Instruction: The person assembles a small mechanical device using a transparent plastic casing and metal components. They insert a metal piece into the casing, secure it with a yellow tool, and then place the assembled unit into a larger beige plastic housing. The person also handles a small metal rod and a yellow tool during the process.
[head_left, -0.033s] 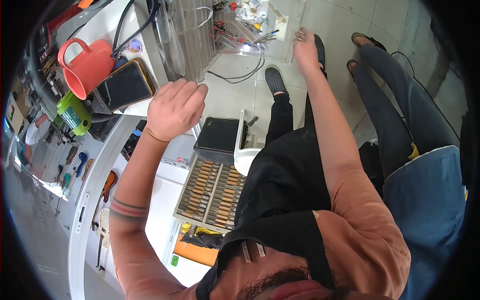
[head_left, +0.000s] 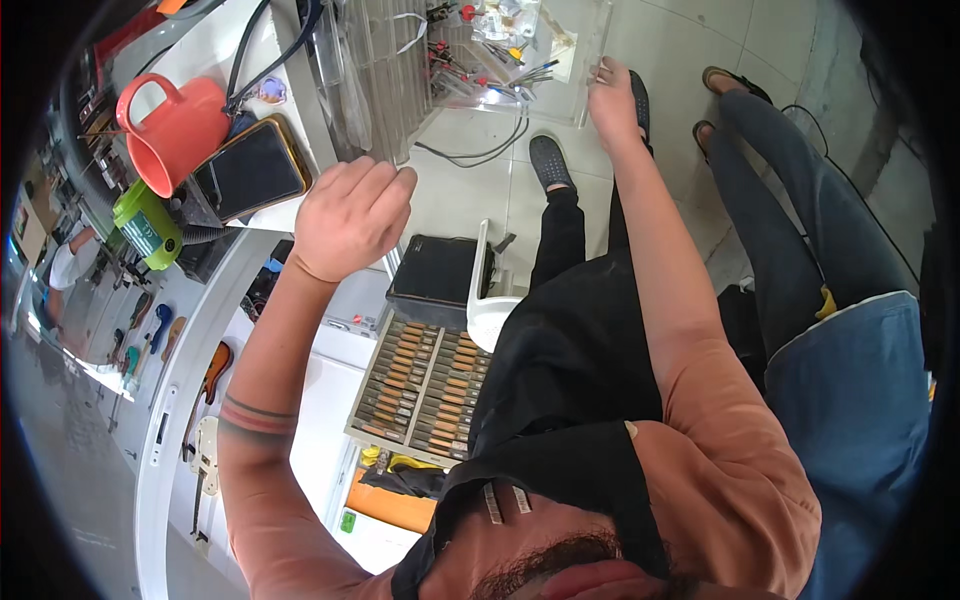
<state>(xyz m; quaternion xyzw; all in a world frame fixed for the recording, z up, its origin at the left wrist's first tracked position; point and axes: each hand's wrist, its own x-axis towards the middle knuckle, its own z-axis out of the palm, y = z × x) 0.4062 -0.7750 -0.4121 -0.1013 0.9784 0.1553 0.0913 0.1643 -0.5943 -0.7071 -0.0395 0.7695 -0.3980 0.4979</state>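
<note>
I see my right hand (head_left: 612, 100) stretched out, fingers curled on the edge of the clear box (head_left: 500, 55) of small tools at the bench's far end. My left hand (head_left: 350, 220) hovers loosely curled and empty beside the phone (head_left: 248, 170) and orange mug (head_left: 175, 130), above a drawer (head_left: 425, 385) of bits

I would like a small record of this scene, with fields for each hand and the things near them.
left hand: left hand, loosely curled, holds nothing visible
right hand: right hand, at the edge of the clear plastic box
box contents: small tools and wires
near left hand: orange mug, dark phone, green cup
below: open drawer of small parts
</note>
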